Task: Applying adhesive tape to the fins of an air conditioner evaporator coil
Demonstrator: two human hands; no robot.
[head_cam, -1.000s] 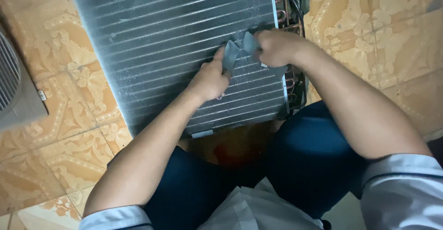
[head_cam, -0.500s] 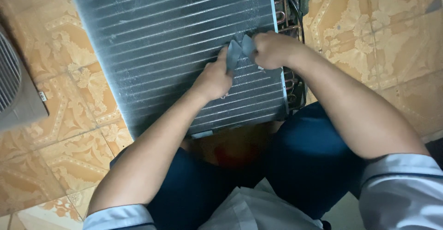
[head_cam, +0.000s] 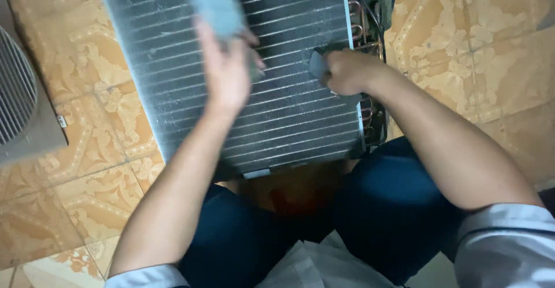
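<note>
A finned metal coil panel is seen from above, laid flat across the upper centre of the frame; its top edge is cut off by the frame, and its near edge ends just above the knees. The left hand is raised over the panel at upper centre, blurred by motion, with a pale grey cloth held between thumb and fingers. The grip is loosely closed; the fingertips are hidden behind the cloth, and whether the cloth touches the fins cannot be told. The right hand rests on the right part of the panel, curled into a fist around a small dark grey piece, of which only one end is shown; its kind cannot be made out. Copper tubing and dark wiring are partly visible along the panel's right edge, the upper part in shadow. A grey fan grille is cut off at the left edge. The patterned orange floor tiles are seen around the panel. Dark blue trousers fill the lower centre.
</note>
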